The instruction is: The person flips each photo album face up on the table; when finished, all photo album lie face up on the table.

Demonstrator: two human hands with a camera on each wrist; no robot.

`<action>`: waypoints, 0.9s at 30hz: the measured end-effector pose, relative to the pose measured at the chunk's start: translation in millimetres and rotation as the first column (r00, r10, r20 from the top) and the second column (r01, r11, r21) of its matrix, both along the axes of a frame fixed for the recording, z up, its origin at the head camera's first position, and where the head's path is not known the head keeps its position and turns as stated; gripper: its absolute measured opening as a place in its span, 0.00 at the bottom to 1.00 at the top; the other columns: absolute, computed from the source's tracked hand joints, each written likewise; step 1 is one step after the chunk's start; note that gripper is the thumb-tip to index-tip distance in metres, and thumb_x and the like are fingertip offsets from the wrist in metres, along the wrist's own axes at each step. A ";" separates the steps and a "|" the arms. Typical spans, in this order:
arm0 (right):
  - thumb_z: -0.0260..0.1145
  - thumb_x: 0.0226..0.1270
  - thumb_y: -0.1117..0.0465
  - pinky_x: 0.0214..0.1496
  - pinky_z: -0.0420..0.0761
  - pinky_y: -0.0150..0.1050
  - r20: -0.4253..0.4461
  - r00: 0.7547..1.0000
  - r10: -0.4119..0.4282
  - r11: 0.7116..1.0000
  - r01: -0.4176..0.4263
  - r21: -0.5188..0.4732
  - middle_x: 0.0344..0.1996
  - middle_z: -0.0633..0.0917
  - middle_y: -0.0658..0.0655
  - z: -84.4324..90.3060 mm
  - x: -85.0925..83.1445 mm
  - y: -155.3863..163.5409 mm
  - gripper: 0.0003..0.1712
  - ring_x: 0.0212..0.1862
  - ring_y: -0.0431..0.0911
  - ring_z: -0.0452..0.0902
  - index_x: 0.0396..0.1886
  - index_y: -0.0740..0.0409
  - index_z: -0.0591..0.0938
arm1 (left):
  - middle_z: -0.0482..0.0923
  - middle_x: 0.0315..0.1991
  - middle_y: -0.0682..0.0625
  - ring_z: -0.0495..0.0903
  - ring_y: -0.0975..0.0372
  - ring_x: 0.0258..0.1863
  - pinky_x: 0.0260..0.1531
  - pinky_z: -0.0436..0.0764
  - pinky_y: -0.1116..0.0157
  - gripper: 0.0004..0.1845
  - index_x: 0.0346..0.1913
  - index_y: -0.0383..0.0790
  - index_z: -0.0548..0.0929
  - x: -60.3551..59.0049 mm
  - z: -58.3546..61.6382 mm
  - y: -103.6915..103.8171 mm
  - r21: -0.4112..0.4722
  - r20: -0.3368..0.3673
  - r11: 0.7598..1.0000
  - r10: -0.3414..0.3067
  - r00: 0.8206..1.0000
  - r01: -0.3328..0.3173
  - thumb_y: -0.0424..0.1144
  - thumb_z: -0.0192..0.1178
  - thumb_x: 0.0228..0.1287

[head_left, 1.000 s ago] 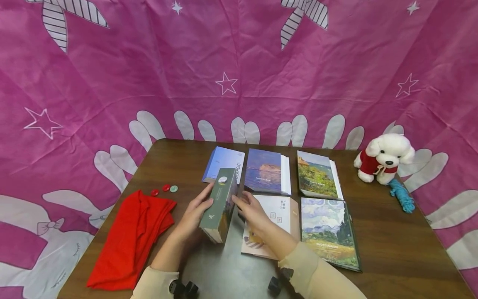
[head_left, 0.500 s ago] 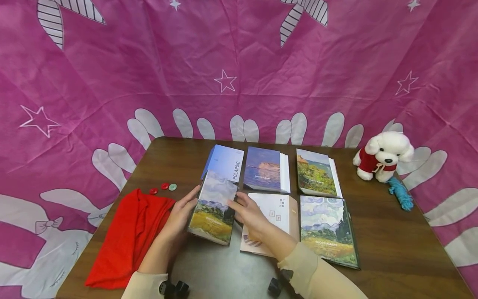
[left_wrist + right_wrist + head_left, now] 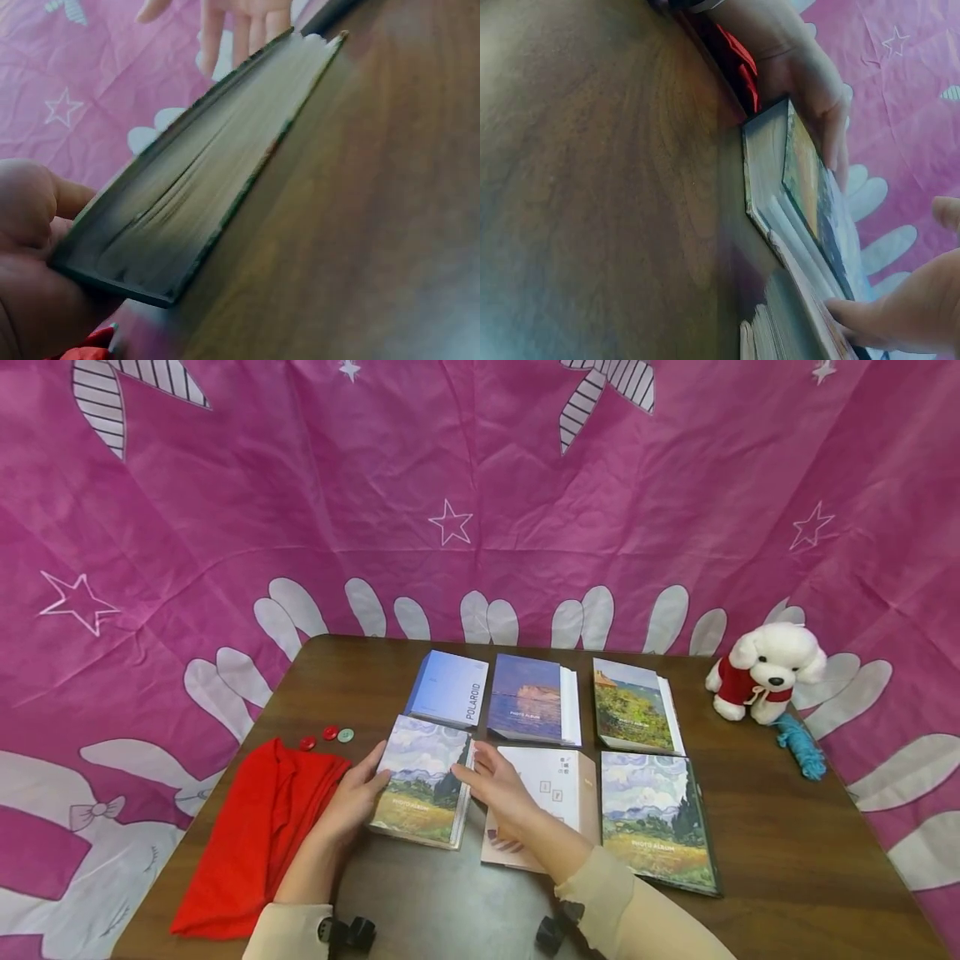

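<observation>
While both hands are at its sides, a photo album (image 3: 420, 781) with a painted field and cloudy sky on its cover lies face up between them at the near middle of the wooden table (image 3: 795, 852); whether its underside touches the wood cannot be told. The left hand (image 3: 356, 797) grips its nine o'clock side, with the thumb on the cover. The right hand (image 3: 506, 785) is at the three o'clock side, where a finger touches the page edges in the right wrist view; whether it also pinches the album cannot be told. From this album, a blue Polaroid book (image 3: 450, 687) lies just beyond, between twelve and one o'clock, and a purple seascape album (image 3: 525, 697) at two. A pale peach book (image 3: 555, 777), partly under the right forearm, is near three o'clock, with a matching album (image 3: 652, 818) farther along. Between two and three are a garden album (image 3: 633, 706) and, well apart, a white toy dog (image 3: 768, 668) in red, with blue yarn (image 3: 801, 747) at its five o'clock. Two red buttons and a green one (image 3: 346, 736) lie toward ten, and a red cloth (image 3: 258, 843) is spread toward eight. At twelve hangs a pink backdrop (image 3: 525, 527).
</observation>
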State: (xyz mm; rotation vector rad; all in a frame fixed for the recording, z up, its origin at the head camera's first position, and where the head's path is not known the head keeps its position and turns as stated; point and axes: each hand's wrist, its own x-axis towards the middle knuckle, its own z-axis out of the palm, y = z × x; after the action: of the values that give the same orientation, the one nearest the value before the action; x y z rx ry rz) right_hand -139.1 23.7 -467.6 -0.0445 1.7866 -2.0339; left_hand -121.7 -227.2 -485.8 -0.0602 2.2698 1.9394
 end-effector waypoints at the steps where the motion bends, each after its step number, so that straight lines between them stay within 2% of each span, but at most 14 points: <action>1: 0.69 0.70 0.57 0.73 0.63 0.57 -0.009 1.000 0.000 1.000 0.000 0.004 0.77 0.54 0.73 0.6 0.5 1.3 0.48 0.78 0.64 0.51 0.80 0.66 0.53 | 0.51 0.80 0.38 0.46 0.50 0.80 0.77 0.45 0.49 0.32 0.80 0.31 0.51 0.0 1.5 -0.7 -0.012 0.004 1.000 0.012 1.000 -0.012 0.31 0.47 0.79; 7: 0.68 0.71 0.54 0.76 0.59 0.54 -0.106 0.994 0.004 0.997 0.003 0.071 0.77 0.58 0.70 6.0 1.3 15.9 0.46 0.77 0.62 0.55 0.79 0.66 0.56 | 0.51 0.79 0.36 0.50 0.48 0.79 0.77 0.48 0.50 0.32 0.78 0.28 0.53 -1.2 12.5 -6.2 -0.063 -0.006 0.997 0.033 0.999 -0.033 0.36 0.50 0.79; 10: 0.67 0.72 0.54 0.76 0.59 0.53 -0.156 0.988 0.001 0.995 0.015 0.099 0.76 0.60 0.70 10.6 0.6 27.3 0.45 0.77 0.62 0.55 0.79 0.66 0.56 | 0.53 0.79 0.35 0.53 0.47 0.78 0.76 0.52 0.51 0.32 0.78 0.27 0.53 -2.8 16.4 -6.3 -0.094 -0.044 0.995 0.032 0.999 -0.036 0.36 0.50 0.79; 13: 0.67 0.72 0.55 0.76 0.59 0.54 -0.174 0.984 -0.031 0.994 0.048 0.096 0.76 0.61 0.68 15.4 -1.3 40.5 0.45 0.77 0.61 0.56 0.79 0.65 0.56 | 0.54 0.78 0.34 0.57 0.45 0.76 0.74 0.56 0.51 0.32 0.78 0.28 0.54 -4.9 20.9 -1.9 -0.164 -0.116 0.984 0.043 0.992 -0.061 0.36 0.51 0.79; 18: 0.65 0.73 0.56 0.76 0.59 0.56 -0.172 0.977 -0.124 0.990 0.134 0.044 0.76 0.61 0.66 20.1 -4.4 65.7 0.43 0.77 0.59 0.55 0.79 0.64 0.56 | 0.56 0.78 0.36 0.62 0.43 0.74 0.71 0.62 0.50 0.33 0.78 0.32 0.57 -7.9 30.3 17.9 -0.202 -0.220 0.974 0.059 0.974 -0.105 0.37 0.54 0.78; 23: 0.60 0.77 0.61 0.77 0.57 0.58 -0.154 0.961 -0.229 0.973 0.228 -0.028 0.77 0.58 0.68 18.2 -1.9 93.4 0.39 0.77 0.59 0.55 0.78 0.66 0.54 | 0.58 0.77 0.37 0.66 0.40 0.71 0.69 0.65 0.48 0.32 0.78 0.36 0.61 -13.8 31.9 44.5 -0.208 -0.259 0.975 0.022 0.966 -0.078 0.39 0.57 0.76; 25: 0.59 0.77 0.63 0.77 0.58 0.55 -0.157 0.952 -0.264 0.964 0.262 -0.032 0.76 0.58 0.68 16.1 -0.4 102.7 0.38 0.77 0.58 0.55 0.78 0.67 0.53 | 0.58 0.77 0.36 0.66 0.39 0.71 0.70 0.65 0.47 0.32 0.77 0.36 0.62 -15.1 30.8 54.4 -0.201 -0.272 0.978 0.000 0.962 -0.057 0.39 0.57 0.76; 27: 0.59 0.78 0.62 0.77 0.58 0.51 -0.164 0.941 -0.297 0.953 0.302 0.003 0.76 0.59 0.68 13.7 1.4 110.4 0.37 0.77 0.57 0.56 0.78 0.67 0.54 | 0.59 0.77 0.36 0.65 0.39 0.71 0.71 0.64 0.47 0.32 0.77 0.36 0.63 -15.6 28.6 64.3 -0.194 -0.276 0.980 -0.021 0.961 -0.035 0.39 0.57 0.76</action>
State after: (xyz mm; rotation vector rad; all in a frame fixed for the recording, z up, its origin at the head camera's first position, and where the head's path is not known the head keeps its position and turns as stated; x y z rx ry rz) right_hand -137.7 134.1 -453.9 0.0777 2.0265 -2.2711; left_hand -137.3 -162.9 -457.2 0.1937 2.6380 1.8169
